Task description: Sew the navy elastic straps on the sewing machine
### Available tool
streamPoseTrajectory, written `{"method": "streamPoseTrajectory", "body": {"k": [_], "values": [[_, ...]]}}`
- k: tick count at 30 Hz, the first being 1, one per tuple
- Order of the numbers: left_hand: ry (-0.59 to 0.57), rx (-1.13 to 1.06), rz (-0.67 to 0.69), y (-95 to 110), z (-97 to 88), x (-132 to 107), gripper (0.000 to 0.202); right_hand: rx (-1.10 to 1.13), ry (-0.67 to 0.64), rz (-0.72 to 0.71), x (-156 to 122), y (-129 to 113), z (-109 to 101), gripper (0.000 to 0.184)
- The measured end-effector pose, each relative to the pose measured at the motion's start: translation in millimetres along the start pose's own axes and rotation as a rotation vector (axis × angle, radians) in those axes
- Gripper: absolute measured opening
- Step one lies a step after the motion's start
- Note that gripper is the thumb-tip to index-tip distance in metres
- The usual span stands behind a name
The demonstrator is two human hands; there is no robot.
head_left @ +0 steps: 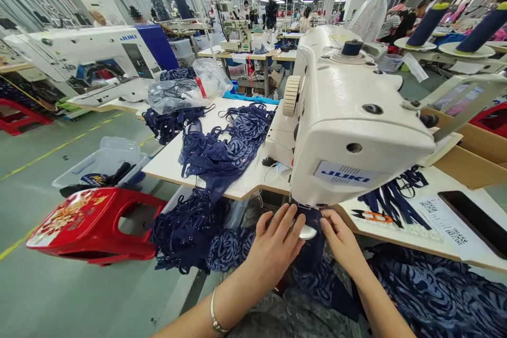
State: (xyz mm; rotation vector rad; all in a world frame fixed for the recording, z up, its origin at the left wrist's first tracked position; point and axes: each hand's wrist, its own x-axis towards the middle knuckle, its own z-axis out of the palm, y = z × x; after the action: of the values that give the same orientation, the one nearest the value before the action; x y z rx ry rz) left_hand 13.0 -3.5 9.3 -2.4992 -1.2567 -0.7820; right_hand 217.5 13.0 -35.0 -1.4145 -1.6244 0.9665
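A white JUKI sewing machine point(356, 111) stands right in front of me, its needle area low at the front. Beneath its head lies a navy garment piece point(311, 253), with patterned fabric hanging down toward my lap. My left hand point(275, 243) rests on the left of this cloth, fingers stretched out and lying flat, beside a shiny rounded metal part point(307, 232). On the other side, my right hand point(341, 237) pinches the garment's right edge between thumb and fingers. The needle and presser foot are mostly hidden.
Navy patterned garments point(229, 148) pile on the table to the left; more hang below. At right lie orange-handled thread snips point(372, 216), navy straps point(396, 198), a phone point(475, 222) and a QR-code sheet point(443, 222). A red stool point(91, 227) lies at left.
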Motion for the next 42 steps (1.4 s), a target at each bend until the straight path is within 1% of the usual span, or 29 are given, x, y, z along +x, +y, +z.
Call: {"method": "streamPoseTrajectory", "body": {"k": [2,4,6,9,11,13,15,17,19,20,21,23,25,26,27,28,29,30,32,33,34,35,39,42], "values": [[0.015,0.003,0.004,1,1.2,0,0.033,-0.054,-0.087,-0.012,-2,12,-1,0.038],[0.025,0.005,0.013,1,2.3,1,0.033,-0.097,-0.133,-0.035,-4,24,0,0.04],[0.023,0.004,0.018,1,2.9,1,0.033,-0.141,-0.137,-0.053,-7,34,0,0.04],[0.018,0.002,0.02,2,3.3,3,0.033,-0.152,-0.117,-0.033,-13,48,-1,0.035],[0.024,-0.007,0.019,2,3.1,4,0.033,-0.106,-0.117,0.008,-17,54,-6,0.029],[0.04,-0.037,0.009,2,2.0,3,0.032,-0.042,-0.091,0.063,-21,54,-17,0.027],[0.074,-0.104,-0.008,-1,-0.4,1,0.022,0.029,-0.058,0.106,-25,45,-30,0.025],[0.149,-0.189,-0.017,-9,-3.8,-3,0.013,0.077,-0.049,0.105,-29,25,-44,0.024],[0.256,-0.216,-0.038,-23,-7.4,-7,0.017,0.047,-0.059,0.047,-31,-2,-52,0.023],[0.314,-0.188,-0.066,-32,-9.0,-8,0.017,0.001,-0.051,-0.004,-31,-17,-52,0.022],[0.368,-0.131,-0.105,-42,-10.6,-9,0.015,-0.049,-0.036,-0.064,-28,-31,-50,0.021],[0.447,0.03,-0.195,-60,-13.0,-9,0.012,-0.182,0.001,-0.199,-20,-54,-39,0.02],[0.445,0.168,-0.251,-74,-14.5,-9,0.009,-0.384,0.035,-0.392,-7,-66,-23,0.023],[0.418,0.204,-0.254,-77,-15.0,-9,0.009,-0.515,0.059,-0.48,-1,-69,-14,0.027],[0.374,0.212,-0.234,-78,-15.1,-9,0.011,-0.652,0.078,-0.56,4,-70,-6,0.03],[0.326,0.195,-0.183,-76,-15.0,-10,0.015,-0.784,0.093,-0.618,9,-69,0,0.031],[0.275,0.162,-0.094,-72,-14.7,-11,0.02,-0.897,0.103,-0.654,12,-68,5,0.032],[0.225,0.124,0.029,-67,-14.0,-12,0.025,-0.984,0.103,-0.677,14,-67,8,0.031],[0.116,0.071,0.298,-54,-11.6,-13,0.03,-1.074,0.094,-0.686,15,-66,9,0.029],[0.081,0.053,0.396,-48,-9.8,-14,0.031,-1.089,0.09,-0.676,15,-66,8,0.028],[0.064,0.037,0.453,-42,-7.6,-13,0.031,-1.093,0.091,-0.664,14,-67,8,0.027],[0.071,0.015,0.474,-37,-4.9,-12,0.029,-1.093,0.092,-0.652,13,-67,7,0.027],[0.212,-0.118,0.43,-27,5.9,-7,0.02,-1.084,0.121,-0.64,8,-68,9,0.026],[0.244,-0.201,0.394,-25,7.4,-3,0.019,-1.053,0.131,-0.674,5,-68,13,0.029]]}}
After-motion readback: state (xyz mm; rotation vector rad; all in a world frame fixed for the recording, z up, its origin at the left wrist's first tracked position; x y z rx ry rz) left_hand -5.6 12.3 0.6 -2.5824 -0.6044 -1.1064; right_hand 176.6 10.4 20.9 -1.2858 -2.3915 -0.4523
